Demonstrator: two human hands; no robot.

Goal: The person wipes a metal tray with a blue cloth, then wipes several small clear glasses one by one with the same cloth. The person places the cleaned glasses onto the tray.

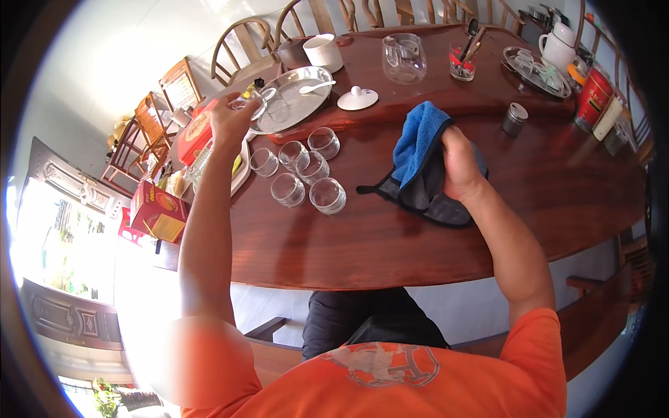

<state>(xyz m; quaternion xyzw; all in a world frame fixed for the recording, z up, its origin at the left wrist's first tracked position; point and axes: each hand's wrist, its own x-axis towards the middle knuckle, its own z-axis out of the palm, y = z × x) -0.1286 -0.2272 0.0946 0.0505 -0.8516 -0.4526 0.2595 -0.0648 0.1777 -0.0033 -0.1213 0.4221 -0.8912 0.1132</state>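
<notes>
At the left edge of the round metal tray (pixel 313 86), my left hand (pixel 232 120) grips a small clear glass (pixel 256 107) between thumb and fingers. Another clear glass (pixel 280 108) shows on the tray, partly blurred by reflections, and a white spoon (pixel 318 87) lies across the rim. My right hand (pixel 462 164) has hold of a blue and grey microfibre cloth (pixel 420 141), bunched up, its grey side down against the wooden table (pixel 366 251). Between my hands stand several small glass cups (pixel 327 196) in a loose cluster.
Behind the cups lie a white lid (pixel 357 98), a glass pitcher (pixel 404 60) and a glass of utensils (pixel 463 62). On the right are a metal-topped jar (pixel 515 119), an oval tray (pixel 554 86) and a red canister (pixel 594 96). A red box (pixel 157 209) sits left.
</notes>
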